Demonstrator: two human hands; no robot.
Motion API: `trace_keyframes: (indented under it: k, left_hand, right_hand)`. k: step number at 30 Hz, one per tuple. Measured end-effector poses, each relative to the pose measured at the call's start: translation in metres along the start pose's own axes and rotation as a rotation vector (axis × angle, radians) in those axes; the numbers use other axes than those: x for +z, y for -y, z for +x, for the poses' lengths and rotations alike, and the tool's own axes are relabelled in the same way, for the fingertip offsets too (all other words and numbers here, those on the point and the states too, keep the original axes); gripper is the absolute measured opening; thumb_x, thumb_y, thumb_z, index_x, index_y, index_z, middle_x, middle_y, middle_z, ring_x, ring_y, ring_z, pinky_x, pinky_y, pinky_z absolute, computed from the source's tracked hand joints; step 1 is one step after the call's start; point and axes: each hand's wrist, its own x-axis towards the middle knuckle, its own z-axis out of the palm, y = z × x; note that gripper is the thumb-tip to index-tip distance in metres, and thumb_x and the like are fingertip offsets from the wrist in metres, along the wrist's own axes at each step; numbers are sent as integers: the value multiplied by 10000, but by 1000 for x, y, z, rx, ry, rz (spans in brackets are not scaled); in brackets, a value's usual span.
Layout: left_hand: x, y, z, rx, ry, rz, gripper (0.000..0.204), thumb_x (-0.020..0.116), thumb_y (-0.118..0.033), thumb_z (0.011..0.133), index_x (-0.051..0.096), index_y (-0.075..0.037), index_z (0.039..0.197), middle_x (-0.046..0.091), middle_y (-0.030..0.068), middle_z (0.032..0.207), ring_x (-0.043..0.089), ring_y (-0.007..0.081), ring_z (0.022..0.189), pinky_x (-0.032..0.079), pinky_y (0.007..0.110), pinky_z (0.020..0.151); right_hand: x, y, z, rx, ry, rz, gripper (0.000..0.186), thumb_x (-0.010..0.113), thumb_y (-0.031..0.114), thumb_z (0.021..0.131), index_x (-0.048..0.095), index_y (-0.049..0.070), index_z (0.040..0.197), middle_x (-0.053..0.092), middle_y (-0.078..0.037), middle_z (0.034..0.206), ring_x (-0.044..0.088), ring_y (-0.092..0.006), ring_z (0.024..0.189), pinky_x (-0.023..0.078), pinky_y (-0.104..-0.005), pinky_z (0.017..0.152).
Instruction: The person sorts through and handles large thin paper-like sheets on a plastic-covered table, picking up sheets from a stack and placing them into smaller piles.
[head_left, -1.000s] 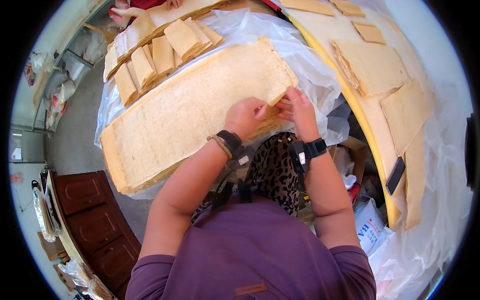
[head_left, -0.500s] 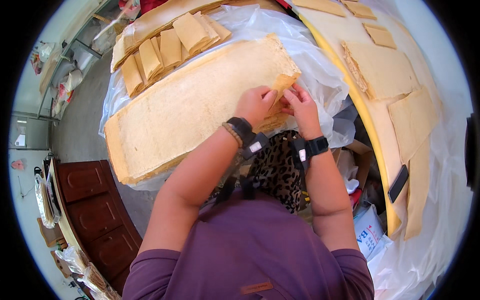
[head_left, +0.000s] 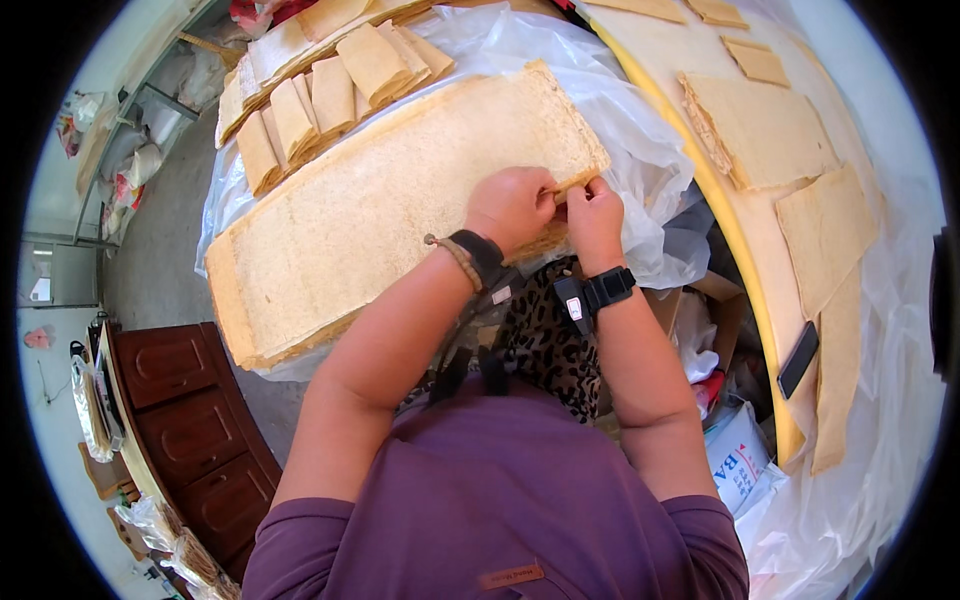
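Observation:
A thick stack of large tan sheets, paper-like with rough brownish edges, lies slantwise in front of me. At its right near corner both my hands are close together. My left hand is closed in a pinch on the edge of a tan sheet, its knuckles upward over the stack. Beside it, my right hand also pinches the sheet at that corner, thumb and fingers pressed together. The fingertips partly hide the gripped edge. Dark bands are strapped round both wrists, and a beaded bracelet sits on the left one.
Folded tan sheets lie in a row beyond the stack, on clear plastic film. To the right, a yellow-edged table carries more tan sheets and a black phone. Dark red cabinets stand at the left.
The corner flap that stood folded up between my hands now lies down. My right hand has turned and closed at the corner, and my left hand has shifted slightly toward it.

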Motion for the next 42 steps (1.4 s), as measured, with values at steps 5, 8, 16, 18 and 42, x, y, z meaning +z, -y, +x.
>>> trace_keyframes:
  k: [5, 8, 16, 18, 42]
  left_hand:
    - [11, -12, 3, 59, -213, 54, 132, 620, -213, 853, 668, -91, 835, 655, 123, 851, 638, 346, 835, 520, 446, 724]
    - [11, -7, 11, 43, -122, 157, 151, 613, -225, 866, 661, -83, 849, 654, 153, 835, 635, 368, 811, 514, 468, 705]
    - [-10, -1, -2, -42, -105, 66, 218, 623, -274, 876, 641, -58, 856, 645, 198, 768, 622, 409, 739, 506, 474, 666]
    - [-12, -4, -4, 9, -78, 101, 235, 640, -293, 873, 657, -60, 891, 651, 209, 773, 626, 412, 741, 514, 464, 672]
    - [-59, -19, -55, 486, 10, 131, 296, 681, -294, 882, 667, -51, 1050, 697, 123, 1048, 674, 316, 912, 545, 369, 804]
  right_hand:
    - [0, -5, 8, 89, -27, 102, 238, 550, 127, 876, 660, -66, 962, 689, -149, 739, 645, -208, 641, 503, -326, 613]
    - [-4, 6, 7, 200, 33, 231, 241, 549, 137, 893, 662, -69, 949, 691, -121, 725, 632, -178, 602, 502, -309, 579]
    - [-11, 11, 16, 74, -94, 143, 334, 697, 242, 853, 680, -45, 1023, 717, -108, 838, 659, -125, 713, 483, -272, 559]
    - [-17, 9, 21, 103, -84, 72, 349, 719, 242, 843, 680, -33, 1055, 712, -95, 864, 647, -116, 736, 481, -267, 572]
    - [-1, 95, 78, -308, 460, -130, 443, 727, 241, 778, 675, 78, 1187, 706, -101, 836, 661, -196, 756, 518, -332, 742]
